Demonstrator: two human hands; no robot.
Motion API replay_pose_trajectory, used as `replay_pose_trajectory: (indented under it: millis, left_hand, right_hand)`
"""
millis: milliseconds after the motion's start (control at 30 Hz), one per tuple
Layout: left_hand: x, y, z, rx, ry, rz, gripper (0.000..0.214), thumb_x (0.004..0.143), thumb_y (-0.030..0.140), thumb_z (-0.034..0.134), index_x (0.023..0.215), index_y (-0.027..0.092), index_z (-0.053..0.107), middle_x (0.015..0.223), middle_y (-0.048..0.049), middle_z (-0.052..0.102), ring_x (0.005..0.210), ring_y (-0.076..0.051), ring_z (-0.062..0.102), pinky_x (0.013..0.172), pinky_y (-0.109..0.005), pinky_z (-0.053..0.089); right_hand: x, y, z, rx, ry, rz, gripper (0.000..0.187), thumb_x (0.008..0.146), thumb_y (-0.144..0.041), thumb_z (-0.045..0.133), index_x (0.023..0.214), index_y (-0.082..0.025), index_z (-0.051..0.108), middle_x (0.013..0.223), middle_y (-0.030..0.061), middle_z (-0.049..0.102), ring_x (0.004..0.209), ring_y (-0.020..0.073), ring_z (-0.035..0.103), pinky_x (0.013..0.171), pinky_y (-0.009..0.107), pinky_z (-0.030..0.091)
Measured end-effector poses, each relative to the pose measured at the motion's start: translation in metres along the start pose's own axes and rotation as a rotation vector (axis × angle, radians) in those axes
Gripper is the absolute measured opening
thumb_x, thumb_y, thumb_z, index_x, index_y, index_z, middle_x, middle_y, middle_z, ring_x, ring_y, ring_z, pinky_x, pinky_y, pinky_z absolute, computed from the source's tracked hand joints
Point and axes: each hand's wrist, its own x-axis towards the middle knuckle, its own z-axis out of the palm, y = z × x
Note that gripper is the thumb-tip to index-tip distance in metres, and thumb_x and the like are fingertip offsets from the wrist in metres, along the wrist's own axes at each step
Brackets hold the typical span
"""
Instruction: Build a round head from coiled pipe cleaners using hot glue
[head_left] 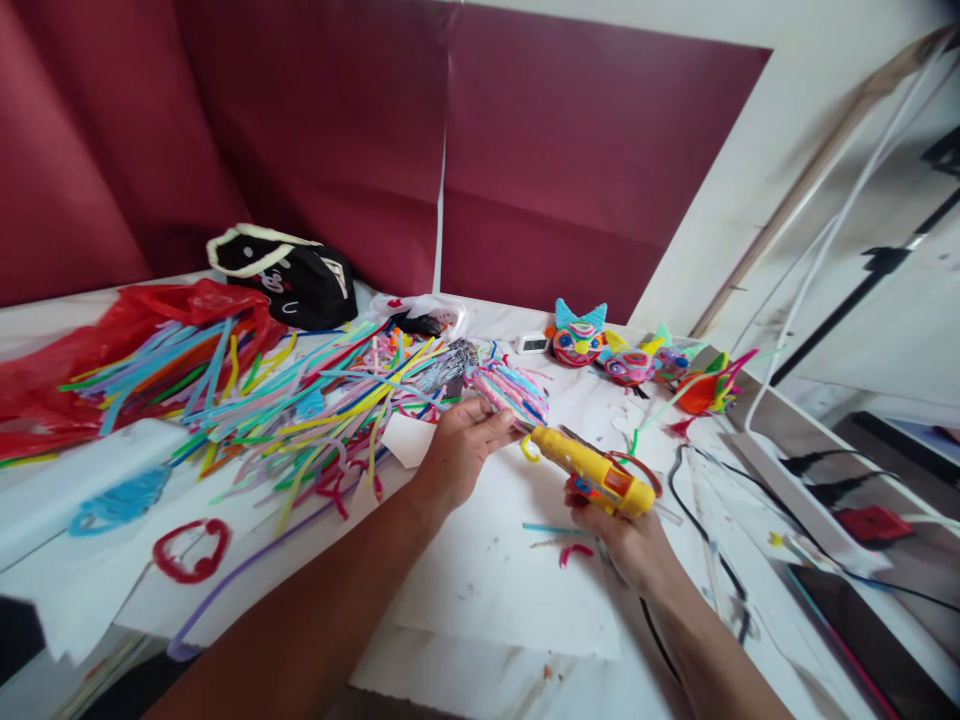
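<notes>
Apparently gluing is in hand above the white paper (480, 590); the right hand (613, 530) grips a yellow glue gun (589, 464), its long axis slanting from lower right to upper left, nozzle (538, 438) toward the left hand (466, 442); that hand pinches a striped pipe-cleaner piece (512, 388) (pink and blue, mostly) near the nozzle, its length running left to right; the next move likely calls for holding both steady.

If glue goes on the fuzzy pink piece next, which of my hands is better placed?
Probably your right hand: it grips the yellow glue gun, which points toward the fuzzy pink piece. Your left hand is occupied, holding that piece.
</notes>
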Motion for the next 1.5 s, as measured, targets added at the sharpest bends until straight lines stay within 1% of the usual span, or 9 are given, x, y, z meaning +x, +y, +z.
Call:
replay_pose_trajectory:
  millis: [133,400,500,767,933,1100,1233,1367,1500]
  left_hand:
    - [0.000,0.000,0.001,0.014,0.009,-0.001,0.017,0.067,0.023,0.079,0.076,0.011,0.070,0.078,-0.0077,0.073,0.085,-0.024,0.069,0.093,-0.044,0.047]
    - [0.000,-0.001,0.001,0.020,0.043,-0.004,0.016,0.066,0.023,0.080,0.071,0.012,0.069,0.074,-0.0056,0.071,0.080,-0.022,0.069,0.092,-0.043,0.048]
    - [0.000,-0.002,0.001,0.016,0.035,-0.002,0.016,0.067,0.023,0.080,0.070,0.012,0.069,0.074,-0.0055,0.072,0.081,-0.022,0.069,0.093,-0.043,0.048]
    - [-0.001,-0.002,0.000,0.032,0.013,0.007,0.016,0.072,0.022,0.076,0.083,0.012,0.072,0.080,-0.0062,0.072,0.084,-0.021,0.068,0.093,-0.041,0.048]
    - [-0.001,-0.002,0.000,0.023,0.029,0.016,0.013,0.071,0.021,0.076,0.079,0.012,0.071,0.078,-0.0052,0.072,0.080,-0.019,0.067,0.091,-0.039,0.050]
    - [-0.001,-0.002,0.002,0.024,0.044,0.016,0.014,0.071,0.022,0.076,0.081,0.012,0.071,0.079,-0.0055,0.071,0.081,-0.019,0.067,0.090,-0.039,0.049]
    - [0.000,-0.002,0.002,0.022,0.043,0.018,0.016,0.070,0.022,0.077,0.079,0.011,0.071,0.077,-0.0060,0.071,0.082,-0.020,0.067,0.090,-0.039,0.049]
    - [0.002,-0.001,0.001,0.007,0.043,0.015,0.017,0.069,0.022,0.077,0.080,0.011,0.070,0.074,-0.0046,0.069,0.083,-0.020,0.066,0.090,-0.039,0.049]
    - [0.003,-0.001,0.000,-0.021,0.066,0.010,0.016,0.068,0.021,0.078,0.077,0.011,0.068,0.075,-0.0047,0.070,0.080,-0.019,0.067,0.087,-0.036,0.050]
  right_hand:
    - [0.000,-0.004,0.000,-0.001,-0.003,-0.006,0.012,0.065,-0.023,0.058,0.074,-0.020,0.065,0.068,0.0027,0.066,0.063,0.0198,0.060,0.054,0.029,0.046]
    - [-0.001,-0.005,-0.001,-0.034,0.003,-0.051,0.012,0.066,-0.023,0.056,0.075,-0.022,0.062,0.066,0.0012,0.065,0.062,0.0193,0.059,0.051,0.028,0.045]
    - [-0.001,-0.004,-0.001,-0.038,0.016,-0.057,0.011,0.066,-0.023,0.056,0.075,-0.021,0.062,0.066,0.0010,0.064,0.062,0.0191,0.059,0.051,0.028,0.045]
    - [-0.002,-0.005,-0.002,-0.049,0.026,-0.058,0.009,0.065,-0.021,0.055,0.071,-0.022,0.061,0.065,0.0009,0.064,0.060,0.0191,0.058,0.049,0.027,0.043]
    - [-0.003,-0.004,-0.002,-0.069,0.029,-0.066,0.009,0.065,-0.021,0.055,0.071,-0.023,0.062,0.063,0.0003,0.063,0.057,0.0182,0.056,0.047,0.026,0.040]
    - [-0.004,-0.006,-0.001,-0.102,0.049,-0.063,0.008,0.065,-0.021,0.055,0.069,-0.023,0.061,0.059,-0.0007,0.059,0.053,0.0177,0.052,0.048,0.027,0.037]
    - [-0.001,0.000,-0.004,-0.131,0.013,-0.103,0.008,0.065,-0.021,0.053,0.070,-0.023,0.059,0.058,-0.0015,0.057,0.054,0.0175,0.052,0.049,0.027,0.037]
    - [0.001,0.007,-0.005,-0.140,-0.025,-0.159,0.008,0.066,-0.019,0.054,0.074,-0.021,0.056,0.063,-0.0021,0.057,0.057,0.0158,0.052,0.050,0.026,0.037]
    - [-0.001,0.004,-0.003,-0.219,-0.021,-0.238,0.006,0.070,-0.017,0.051,0.074,-0.021,0.051,0.066,-0.0024,0.054,0.058,0.0141,0.049,0.052,0.025,0.037]
